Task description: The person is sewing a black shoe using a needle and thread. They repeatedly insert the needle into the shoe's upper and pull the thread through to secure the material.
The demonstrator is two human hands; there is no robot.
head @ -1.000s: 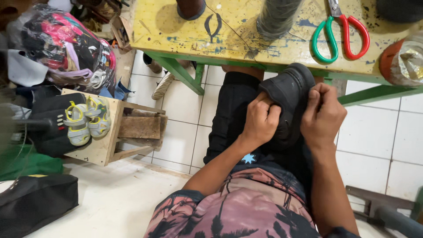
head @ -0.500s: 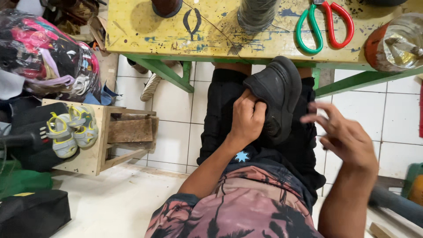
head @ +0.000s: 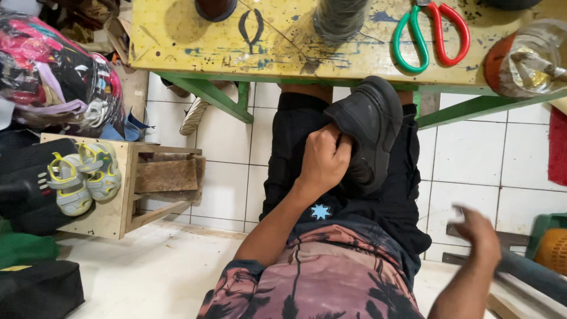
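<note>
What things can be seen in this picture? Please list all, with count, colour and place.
shoe: one, black, on the lap, held by the left hand
scissors: one, green and red handles, on the table
table: one, yellow top, green legs, top of view
bottle: one, clear, right end of the table
sandals: one pair, grey and yellow, on the stool
stool: one, wooden, left
left hand: grips the shoe
right hand: blurred, low at right, holds nothing

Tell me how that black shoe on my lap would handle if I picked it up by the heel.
The black shoe looks thick-soled and fairly stiff, so it probably keeps its shape. Its matte surface likely isn't slippery. The left hand alone steadies it on the lap, so it seems light enough for one hand.
</note>
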